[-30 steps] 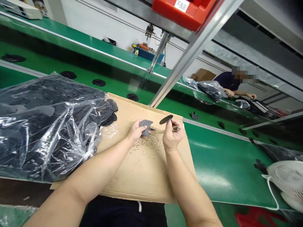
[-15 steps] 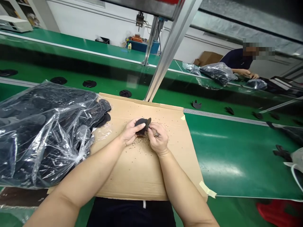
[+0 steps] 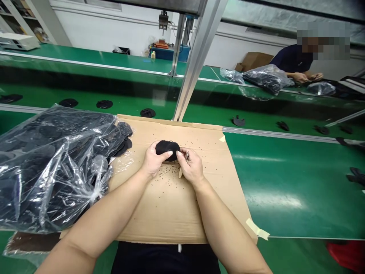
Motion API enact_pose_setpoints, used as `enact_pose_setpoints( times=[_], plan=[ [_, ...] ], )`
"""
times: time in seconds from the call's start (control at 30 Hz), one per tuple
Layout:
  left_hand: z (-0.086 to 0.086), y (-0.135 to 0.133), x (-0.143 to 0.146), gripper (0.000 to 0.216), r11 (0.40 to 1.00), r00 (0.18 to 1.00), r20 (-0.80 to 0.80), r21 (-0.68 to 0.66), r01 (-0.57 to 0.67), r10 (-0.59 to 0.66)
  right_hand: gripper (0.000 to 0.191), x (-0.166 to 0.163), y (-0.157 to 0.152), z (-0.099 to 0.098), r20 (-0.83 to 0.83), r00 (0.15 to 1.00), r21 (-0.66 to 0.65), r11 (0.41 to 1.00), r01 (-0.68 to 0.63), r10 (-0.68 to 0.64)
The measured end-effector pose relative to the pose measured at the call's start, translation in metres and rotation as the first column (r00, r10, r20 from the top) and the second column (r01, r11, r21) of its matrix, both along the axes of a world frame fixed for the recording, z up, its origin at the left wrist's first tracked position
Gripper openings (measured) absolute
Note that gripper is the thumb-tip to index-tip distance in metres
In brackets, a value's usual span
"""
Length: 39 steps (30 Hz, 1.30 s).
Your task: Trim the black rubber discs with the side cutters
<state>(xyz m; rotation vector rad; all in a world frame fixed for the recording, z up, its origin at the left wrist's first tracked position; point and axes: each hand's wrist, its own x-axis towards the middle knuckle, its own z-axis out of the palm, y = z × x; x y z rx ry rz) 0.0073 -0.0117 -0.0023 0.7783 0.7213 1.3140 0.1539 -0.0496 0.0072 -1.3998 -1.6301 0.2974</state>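
A black, roundish flat piece (image 3: 165,147) is held over the cardboard sheet (image 3: 159,224). My left hand (image 3: 151,160) grips its left side, the thumb lying across the lower edge. At the right edge, the thumb and fingers of my right hand (image 3: 193,166) touch the piece. Tucked in that same hand is a small tool (image 3: 180,173) with a tan end and a shiny metal part; its kind is mostly hidden by the fingers. Tiny dark crumbs (image 3: 168,174) lie scattered on the cardboard beneath both hands.
A big clear plastic bag (image 3: 57,163) of black flat pieces covers the left side. Behind the cardboard, black pieces (image 3: 147,112) lie spaced along a green surface, past a metal post (image 3: 194,57). Across the line, a person (image 3: 293,61) handles something near plastic bags.
The black piece has turned so its broad face shows, where it was tilted edge-on before. My right thumb has come onto its edge, and the tan tool end now shows below.
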Motion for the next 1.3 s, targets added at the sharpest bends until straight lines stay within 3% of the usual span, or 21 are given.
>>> enact_pose_setpoints(
  times=[0.43, 0.9, 1.03, 1.17, 1.23, 1.3],
  plan=[
    [0.000, -0.002, -0.001, 0.047, 0.998, 0.998, -0.009, 0.013, 0.067, -0.066, 0.032, 0.009, 0.001, 0.006, 0.065, 0.979, -0.123, 0.976, -0.182, 0.191],
    [0.003, -0.006, 0.001, 0.047, 0.986, 0.987, 0.016, -0.034, 0.162, -0.161, 0.045, 0.004, -0.004, 0.012, 0.142, 0.987, -0.064, 0.996, -0.066, 0.075],
    [0.007, -0.001, -0.003, 0.044, 0.957, 0.977, 0.086, -0.199, 0.210, -0.196, 0.031, 0.000, -0.006, 0.009, 0.004, 0.992, -0.059, 0.990, -0.127, 0.128],
    [0.013, 0.004, -0.009, 0.023, 0.878, 0.947, 0.229, -0.374, 0.300, -0.226, 0.072, -0.002, -0.008, 0.003, -0.180, 0.982, -0.127, 0.989, -0.074, 0.050],
    [0.015, 0.006, -0.011, 0.015, 0.861, 0.941, 0.264, -0.406, 0.306, -0.210, 0.076, -0.004, -0.007, 0.000, -0.178, 0.984, -0.172, 0.985, -0.023, -0.008],
    [0.016, 0.007, -0.012, 0.010, 0.862, 0.941, 0.282, -0.413, 0.294, -0.186, 0.067, -0.007, -0.005, -0.004, -0.145, 0.989, -0.189, 0.982, -0.003, -0.025]
  ],
)
